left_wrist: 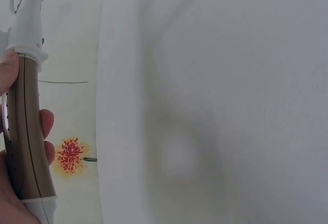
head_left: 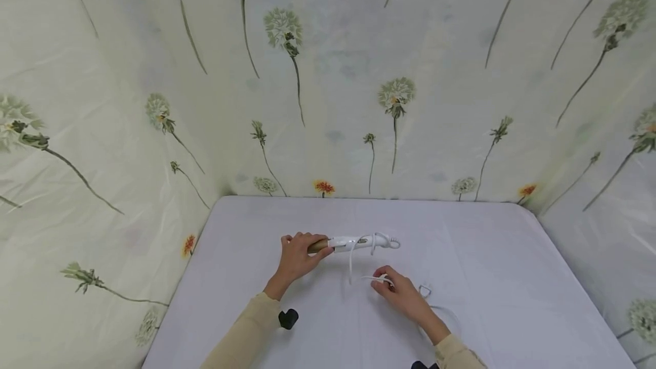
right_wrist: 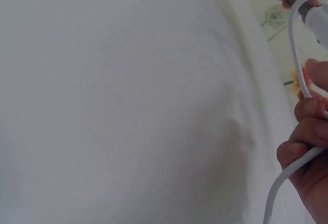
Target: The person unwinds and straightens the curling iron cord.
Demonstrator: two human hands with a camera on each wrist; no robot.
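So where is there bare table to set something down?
Between the cord and the right edge of the table; also between the white appliance and the flowered backdrop. Crowded: middle, around left hand and right hand.

My hair styling iron (head_left: 344, 243) looks like smooth, slightly glossy plastic, though its seamed middle section (left_wrist: 32, 131) has a satin, metallic look. The cord (right_wrist: 295, 49) seems smooth, matt plastic. My sleeve (head_left: 246, 332) is matt cloth, the tablecloth (head_left: 492, 266) smooth matt fabric, and the flower-printed curtain (head_left: 338, 44) a creased sheet with a faint sheen.
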